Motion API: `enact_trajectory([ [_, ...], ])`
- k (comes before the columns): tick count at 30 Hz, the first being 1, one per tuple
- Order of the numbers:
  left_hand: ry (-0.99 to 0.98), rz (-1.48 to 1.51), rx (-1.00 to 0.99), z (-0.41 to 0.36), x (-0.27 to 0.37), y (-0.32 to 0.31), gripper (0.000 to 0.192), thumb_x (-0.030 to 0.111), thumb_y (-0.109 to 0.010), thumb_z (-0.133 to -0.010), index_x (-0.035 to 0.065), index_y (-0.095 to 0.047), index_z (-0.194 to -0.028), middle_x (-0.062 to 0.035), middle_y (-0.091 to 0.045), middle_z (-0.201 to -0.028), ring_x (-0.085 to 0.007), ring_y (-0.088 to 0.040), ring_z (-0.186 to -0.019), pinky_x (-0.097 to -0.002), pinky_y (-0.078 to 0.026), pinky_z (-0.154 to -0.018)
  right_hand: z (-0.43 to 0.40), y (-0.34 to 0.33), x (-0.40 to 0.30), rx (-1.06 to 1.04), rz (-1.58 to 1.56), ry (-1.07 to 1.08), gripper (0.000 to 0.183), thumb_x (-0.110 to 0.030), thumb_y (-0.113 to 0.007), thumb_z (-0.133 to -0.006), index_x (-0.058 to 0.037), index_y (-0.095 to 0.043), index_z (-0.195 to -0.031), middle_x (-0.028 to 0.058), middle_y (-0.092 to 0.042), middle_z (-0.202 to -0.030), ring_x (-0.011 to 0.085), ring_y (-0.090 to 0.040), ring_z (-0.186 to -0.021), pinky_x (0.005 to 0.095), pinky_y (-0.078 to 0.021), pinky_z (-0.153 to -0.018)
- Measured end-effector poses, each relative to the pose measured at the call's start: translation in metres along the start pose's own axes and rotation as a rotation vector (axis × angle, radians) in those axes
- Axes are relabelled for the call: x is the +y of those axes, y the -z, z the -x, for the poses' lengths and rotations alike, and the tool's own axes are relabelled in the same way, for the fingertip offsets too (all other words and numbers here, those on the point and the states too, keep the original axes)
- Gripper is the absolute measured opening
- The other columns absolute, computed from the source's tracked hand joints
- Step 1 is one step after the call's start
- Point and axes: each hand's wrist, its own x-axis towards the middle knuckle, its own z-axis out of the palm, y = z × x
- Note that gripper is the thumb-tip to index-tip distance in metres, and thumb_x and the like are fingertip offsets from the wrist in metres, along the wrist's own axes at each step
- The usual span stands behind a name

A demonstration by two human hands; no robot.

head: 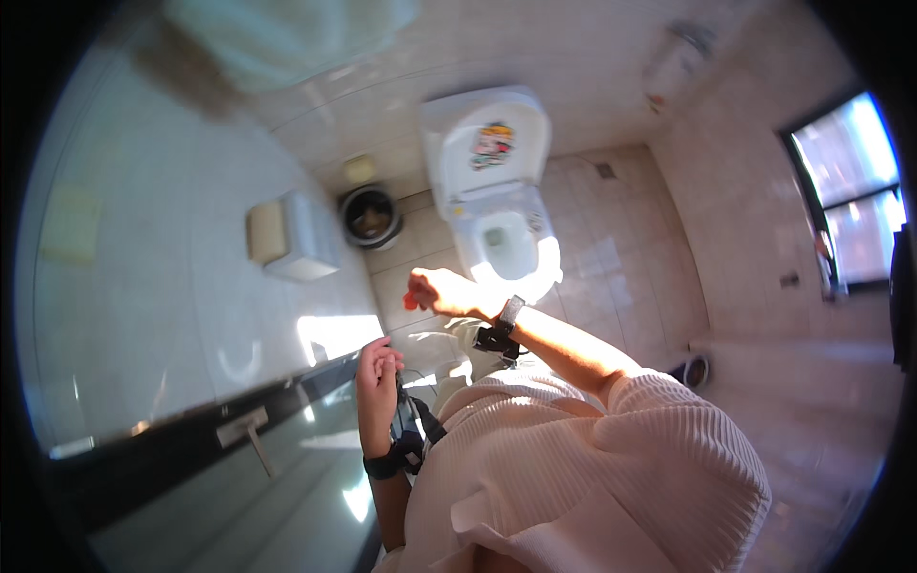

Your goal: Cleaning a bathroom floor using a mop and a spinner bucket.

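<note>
My right hand (445,292) is closed around a small red object (410,301), mostly hidden by the fingers; its kind cannot be told. This hand is in bright sunlight in front of a white toilet (512,240) with its lid raised. A cartoon sticker (493,145) is on the lid. Lower left of it, my left hand (378,369) is raised near the wall, fingers loosely bent and apart, with nothing visible in it. Both wrists wear dark bands, and a black device hangs by the right one.
A round waste bin (370,217) stands left of the toilet. A tissue box (297,236) juts from the left wall. Below it are a dark-edged glass panel (286,473) and a metal fitting (243,427). A window (849,193) is at the right.
</note>
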Motion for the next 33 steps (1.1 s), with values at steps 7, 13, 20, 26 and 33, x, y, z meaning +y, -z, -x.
enact_trajectory([
  [7,-0.212,-0.147,-0.741,-0.006,0.027,-0.135,0.022,-0.001,-0.053,-0.085,0.0002,-0.049,-0.106,-0.0066,-0.057,-0.092,-0.0138,-0.054,-0.085,-0.0261,-0.045,-0.076,0.211,-0.001,0.005,0.388,-0.582,-0.171,0.015,-0.017,-0.050,-0.088,-0.0020,-0.052,-0.089,0.0082,-0.061,-0.074,0.0145,-0.060,-0.064,0.0261,-0.0494,-0.060],
  [13,-0.168,-0.242,-1.081,0.051,0.046,-0.240,0.023,0.006,-0.057,-0.086,-0.0013,-0.049,-0.106,-0.0086,-0.060,-0.090,-0.0126,-0.058,-0.081,-0.0251,-0.046,-0.075,0.344,-0.007,0.011,0.767,-0.836,-0.106,0.019,-0.018,-0.055,-0.087,0.0003,-0.059,-0.086,0.0072,-0.059,-0.070,0.0134,-0.058,-0.064,0.0254,-0.0477,-0.062],
  [20,-0.327,-0.446,-1.314,0.087,0.045,-0.341,0.023,0.000,-0.057,-0.083,0.0002,-0.050,-0.105,-0.0069,-0.061,-0.085,-0.0117,-0.058,-0.073,-0.0238,-0.047,-0.067,0.441,0.016,0.059,0.881,-0.763,0.087,0.015,-0.014,-0.058,-0.082,0.0004,-0.060,-0.086,0.0020,-0.058,-0.069,0.0064,-0.050,-0.059,0.0204,-0.0415,-0.056],
  [26,-0.452,-0.696,-1.450,0.139,0.056,-0.466,0.029,0.005,-0.060,-0.081,0.0028,-0.050,-0.108,-0.0076,-0.061,-0.084,-0.0129,-0.059,-0.073,-0.0255,-0.047,-0.068,0.553,0.058,0.082,0.998,-0.753,-0.042,0.017,-0.016,-0.063,-0.084,0.0003,-0.058,-0.083,0.0022,-0.059,-0.068,0.0054,-0.050,-0.058,0.0197,-0.0419,-0.054],
  [33,-0.485,-0.820,-1.530,0.163,0.033,-0.605,0.039,0.016,-0.058,-0.085,0.0063,-0.045,-0.121,-0.0104,-0.061,-0.093,-0.0195,-0.059,-0.075,-0.0309,-0.048,-0.071,0.652,0.075,0.149,1.532,-0.877,-0.090,0.018,-0.017,-0.062,-0.084,-0.0002,-0.058,-0.080,0.0041,-0.059,-0.066,0.0077,-0.053,-0.055,0.0206,-0.0422,-0.048],
])
